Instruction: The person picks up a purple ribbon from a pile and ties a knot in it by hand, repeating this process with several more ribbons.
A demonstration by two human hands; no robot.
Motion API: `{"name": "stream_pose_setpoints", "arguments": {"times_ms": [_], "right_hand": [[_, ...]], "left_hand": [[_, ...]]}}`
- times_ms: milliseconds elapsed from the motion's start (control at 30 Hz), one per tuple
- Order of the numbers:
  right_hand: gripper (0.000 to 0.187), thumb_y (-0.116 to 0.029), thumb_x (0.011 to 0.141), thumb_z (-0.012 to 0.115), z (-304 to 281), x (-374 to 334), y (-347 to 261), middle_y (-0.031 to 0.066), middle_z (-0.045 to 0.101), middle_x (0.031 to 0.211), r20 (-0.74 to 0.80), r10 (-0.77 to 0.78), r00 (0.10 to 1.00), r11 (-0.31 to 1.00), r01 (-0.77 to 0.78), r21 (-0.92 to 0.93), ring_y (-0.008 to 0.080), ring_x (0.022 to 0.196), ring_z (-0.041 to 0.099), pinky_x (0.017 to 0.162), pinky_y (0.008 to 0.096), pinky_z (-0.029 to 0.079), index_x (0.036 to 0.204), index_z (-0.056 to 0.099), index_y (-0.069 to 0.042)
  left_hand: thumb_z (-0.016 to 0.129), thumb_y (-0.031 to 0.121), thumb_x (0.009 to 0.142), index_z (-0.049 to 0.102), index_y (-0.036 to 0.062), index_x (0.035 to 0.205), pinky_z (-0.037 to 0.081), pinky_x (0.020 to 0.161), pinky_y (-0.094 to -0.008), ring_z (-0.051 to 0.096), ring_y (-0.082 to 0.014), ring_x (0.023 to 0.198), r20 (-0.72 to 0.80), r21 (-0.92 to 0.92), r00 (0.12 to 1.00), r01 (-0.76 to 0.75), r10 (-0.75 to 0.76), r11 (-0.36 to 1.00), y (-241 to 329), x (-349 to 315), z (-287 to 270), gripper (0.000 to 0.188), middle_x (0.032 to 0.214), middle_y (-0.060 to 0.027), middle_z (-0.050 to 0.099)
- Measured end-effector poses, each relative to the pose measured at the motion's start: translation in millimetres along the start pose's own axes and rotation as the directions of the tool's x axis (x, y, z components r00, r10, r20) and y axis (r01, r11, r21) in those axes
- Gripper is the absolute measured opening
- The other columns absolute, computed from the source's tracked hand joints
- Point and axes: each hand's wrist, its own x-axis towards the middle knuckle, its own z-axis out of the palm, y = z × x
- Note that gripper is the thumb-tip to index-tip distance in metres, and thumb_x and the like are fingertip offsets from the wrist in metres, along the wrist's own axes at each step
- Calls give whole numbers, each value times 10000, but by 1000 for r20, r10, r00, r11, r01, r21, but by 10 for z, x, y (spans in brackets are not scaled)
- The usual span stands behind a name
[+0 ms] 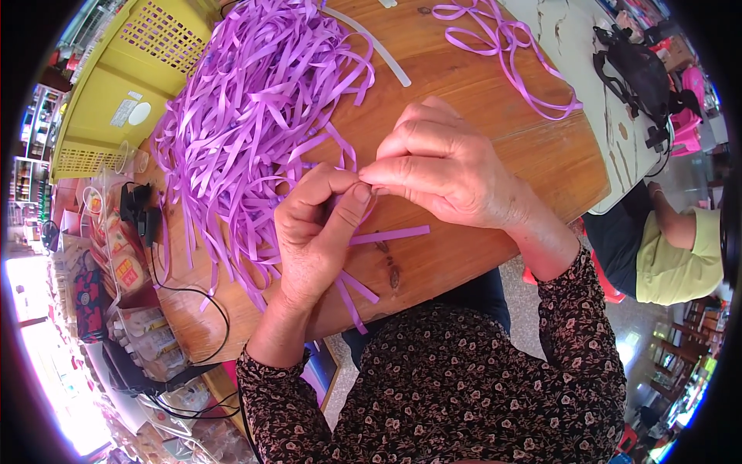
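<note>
My left hand (317, 228) is closed, thumb and forefinger pinched on a purple ribbon (390, 234) whose flat tails stick out beside and below it. Fingertip to fingertip with it, my right hand (444, 166) pinches too, at a thin bit of the same ribbon. The exact spot between the fingertips is mostly covered. Just beyond my left hand, a large tangled heap of purple ribbons (247, 100) spreads over the wooden table (464, 255), some ends hanging toward the near edge.
A yellow plastic basket (100, 100) stands tipped at the left. Several loose purple ribbons (514, 62) lie at the far right, near a white tabletop (556, 31) with a black strapped item (630, 66). A black cable (224, 309) crosses the left corner. Someone in a yellow-green shirt (680, 259) is at right.
</note>
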Motion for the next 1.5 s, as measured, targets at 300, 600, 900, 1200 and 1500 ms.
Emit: {"name": "stream_pose_setpoints", "arguments": {"times_ms": [300,600,900,1200,1500], "right_hand": [[189,-48,658,744,-56,38,0,10,572,788,-8,1,1000,993,-2,-117,190,730,539,669,330,415,810,633,-72],[139,75,745,643,-384,66,97,70,597,808,-267,104,958,989,-129,-78,146,661,531,564,263,425,859,636,-3],[185,-59,903,509,-986,-262,575,143,561,1089,-386,652,652,324,221,920,234,1062,503,1010,463,346,1030,562,65],[197,44,912,435,-1327,-436,794,105,477,989,-191,549,813,-270,390,881,208,876,488,900,385,397,1107,425,69],[474,-169,722,755,-245,245,19,48,612,1117,-192,-41,981,969,-8,-246,223,1022,565,878,365,445,1157,588,-82]], "left_hand": [[612,-37,841,640,-4,855,360,668,-194,456,-67,712,-118,106,992,-37,49,994,77,-9,-101,45,771,-1,544],[640,44,855,667,8,827,353,615,-197,442,-46,639,-223,57,972,-62,74,996,230,61,-346,53,728,20,587],[645,20,846,660,-19,871,436,676,-214,543,-79,714,-182,27,982,-55,59,998,386,139,-673,49,770,-10,600],[670,10,817,668,1,921,437,633,-205,551,-84,675,-68,278,996,79,-63,957,438,160,-780,104,791,-39,643],[633,125,871,514,31,1254,323,464,-174,427,-44,501,59,-45,985,164,-161,985,271,167,-553,412,714,-55,646]]}}
